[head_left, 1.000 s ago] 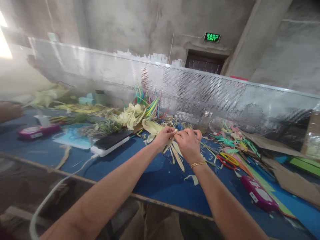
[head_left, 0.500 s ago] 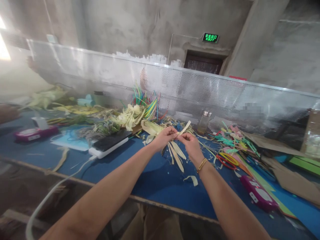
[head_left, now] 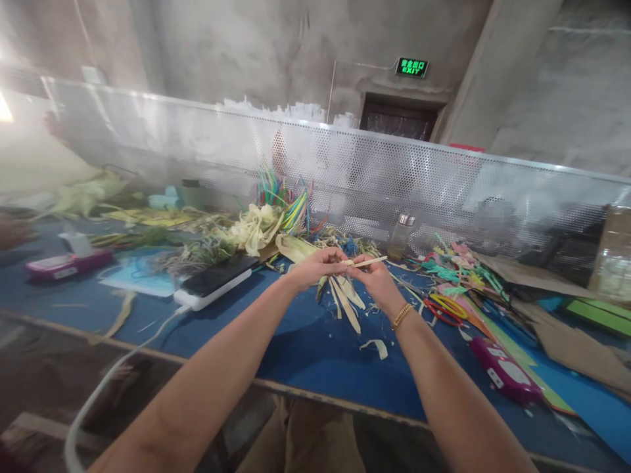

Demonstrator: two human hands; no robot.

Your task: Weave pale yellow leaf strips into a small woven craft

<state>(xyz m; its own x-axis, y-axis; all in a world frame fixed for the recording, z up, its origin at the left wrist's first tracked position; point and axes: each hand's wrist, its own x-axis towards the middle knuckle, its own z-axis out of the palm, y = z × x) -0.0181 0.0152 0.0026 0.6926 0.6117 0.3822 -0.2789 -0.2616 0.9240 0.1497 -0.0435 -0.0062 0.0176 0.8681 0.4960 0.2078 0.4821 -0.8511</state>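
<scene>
My left hand (head_left: 321, 268) and my right hand (head_left: 378, 282) meet over the blue table, fingertips pinched together on a narrow, pale corn husk strip (head_left: 371, 261). Its free end points right, above my right hand. Below the fingers, several pale husk pieces (head_left: 346, 303) hang or lie fanned out; whether they join the held strip, I cannot tell. A curled husk scrap (head_left: 379, 348) lies on the table nearer to me. Just behind my left hand is a wider husk leaf (head_left: 294, 248).
Husks (head_left: 259, 228) and coloured stems (head_left: 296, 205) pile up at the back, before a perforated metal screen (head_left: 325, 151). A glass bottle (head_left: 401, 235) stands behind my hands. Scissors (head_left: 449, 309) and a purple device (head_left: 505, 371) lie right; a tablet-like device (head_left: 217, 282) with white cable lies left.
The husk strip's free end has swung down from slanting upward to nearly level, pointing right. Both hands stay together, with the fingers slightly shifted. The view has moved a little.
</scene>
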